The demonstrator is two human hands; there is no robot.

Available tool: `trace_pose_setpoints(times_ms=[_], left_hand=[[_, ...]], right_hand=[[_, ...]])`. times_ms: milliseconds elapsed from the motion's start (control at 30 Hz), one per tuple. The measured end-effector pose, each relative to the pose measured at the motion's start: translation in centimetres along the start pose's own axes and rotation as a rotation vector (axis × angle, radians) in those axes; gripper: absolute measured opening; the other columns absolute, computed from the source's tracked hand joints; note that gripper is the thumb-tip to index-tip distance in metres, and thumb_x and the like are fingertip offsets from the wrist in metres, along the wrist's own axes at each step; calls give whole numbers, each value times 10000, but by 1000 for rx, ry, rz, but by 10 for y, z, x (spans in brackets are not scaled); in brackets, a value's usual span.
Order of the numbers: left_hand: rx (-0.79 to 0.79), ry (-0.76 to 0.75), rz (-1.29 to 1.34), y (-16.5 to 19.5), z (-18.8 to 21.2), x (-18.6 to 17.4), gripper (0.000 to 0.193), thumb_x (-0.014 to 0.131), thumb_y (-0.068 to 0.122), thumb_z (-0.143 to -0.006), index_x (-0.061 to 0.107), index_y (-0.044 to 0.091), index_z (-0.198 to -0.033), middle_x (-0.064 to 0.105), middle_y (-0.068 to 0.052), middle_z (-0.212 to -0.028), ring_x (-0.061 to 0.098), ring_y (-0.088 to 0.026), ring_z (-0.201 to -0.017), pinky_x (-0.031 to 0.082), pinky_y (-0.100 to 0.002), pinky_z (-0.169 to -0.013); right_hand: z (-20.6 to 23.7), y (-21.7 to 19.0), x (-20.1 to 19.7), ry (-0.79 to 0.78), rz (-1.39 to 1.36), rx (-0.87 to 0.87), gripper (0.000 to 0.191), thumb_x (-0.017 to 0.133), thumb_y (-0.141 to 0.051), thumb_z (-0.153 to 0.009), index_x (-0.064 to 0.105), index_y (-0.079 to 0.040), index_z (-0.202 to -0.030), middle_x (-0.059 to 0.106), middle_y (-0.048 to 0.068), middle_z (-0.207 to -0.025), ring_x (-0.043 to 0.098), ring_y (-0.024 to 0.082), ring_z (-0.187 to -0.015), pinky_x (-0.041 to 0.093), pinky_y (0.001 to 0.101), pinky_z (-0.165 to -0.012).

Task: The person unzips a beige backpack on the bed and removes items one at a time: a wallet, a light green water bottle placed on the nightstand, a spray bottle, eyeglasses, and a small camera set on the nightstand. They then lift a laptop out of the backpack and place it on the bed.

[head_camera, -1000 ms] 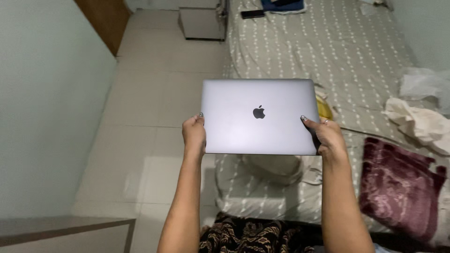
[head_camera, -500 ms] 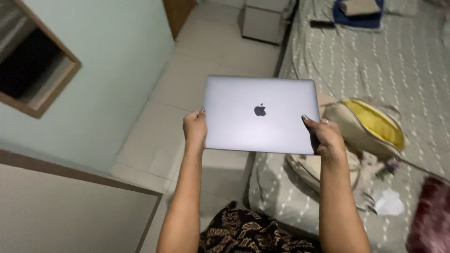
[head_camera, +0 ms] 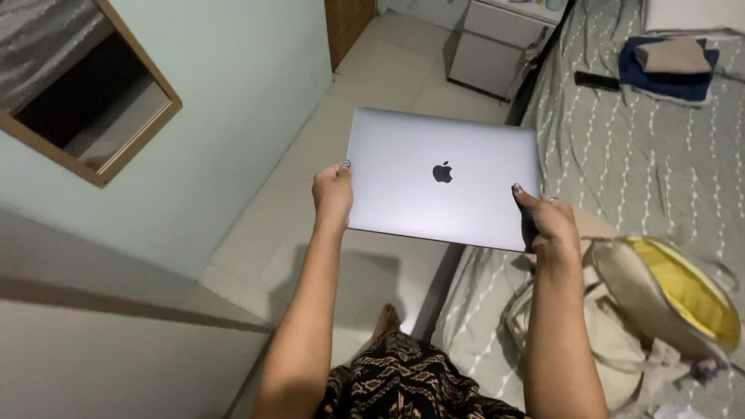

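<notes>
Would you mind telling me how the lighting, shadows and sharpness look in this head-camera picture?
Head view: dim, soft indoor light; the closed grey laptop, gripped by the left hand and right hand, shows a pale sheen but no harsh glare; a faint shadow falls on the floor below; the wall lines lean, suggesting wide-angle distortion; the bag looks slightly soft.

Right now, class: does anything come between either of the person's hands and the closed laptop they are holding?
Nothing visible does. The left hand grips the grey laptop directly at its left edge, and the right hand grips its right edge, both bare.
</notes>
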State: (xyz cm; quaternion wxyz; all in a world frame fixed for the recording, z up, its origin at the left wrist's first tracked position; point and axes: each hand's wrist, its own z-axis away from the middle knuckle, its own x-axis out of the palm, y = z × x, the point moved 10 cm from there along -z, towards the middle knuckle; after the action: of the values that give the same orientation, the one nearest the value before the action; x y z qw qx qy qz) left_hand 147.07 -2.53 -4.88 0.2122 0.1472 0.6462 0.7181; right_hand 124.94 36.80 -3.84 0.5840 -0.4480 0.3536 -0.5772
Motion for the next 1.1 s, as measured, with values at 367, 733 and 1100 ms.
trace_pose_setpoints(times_ms=[367, 733, 1100], left_hand=[[23, -62, -135, 50, -154, 171, 310, 641, 249, -963, 767, -22, -1044, 752, -83, -816, 630, -137, -721, 522, -337, -696], [237, -201, -403, 87, -229, 363, 360, 670, 311, -942, 732, -15, -1084, 752, -223, -982, 737, -387, -926, 568, -450, -814], [359, -460, -553, 148, -329, 603, 382, 556, 355, -1019, 666, 22, -1172, 729, -241, -1045, 686, -456, -994, 540, -541, -834]], right_hand=[[-169, -86, 22, 15, 0, -152, 258, 689, -188, -987, 686, 70, -976, 727, 101, -868, 676, 202, -718, 536, 331, -643], [-271, -137, -45, 508, 644, -315, 475, 562, -356, -1080, 683, 97, -1004, 700, 235, -859, 674, 302, -801, 510, 440, -775], [-393, -209, -71, 844, 798, -261, 522, 561, -410, -1068, 665, 100, -1021, 662, 399, -992, 643, 549, -995, 500, 564, -870]])
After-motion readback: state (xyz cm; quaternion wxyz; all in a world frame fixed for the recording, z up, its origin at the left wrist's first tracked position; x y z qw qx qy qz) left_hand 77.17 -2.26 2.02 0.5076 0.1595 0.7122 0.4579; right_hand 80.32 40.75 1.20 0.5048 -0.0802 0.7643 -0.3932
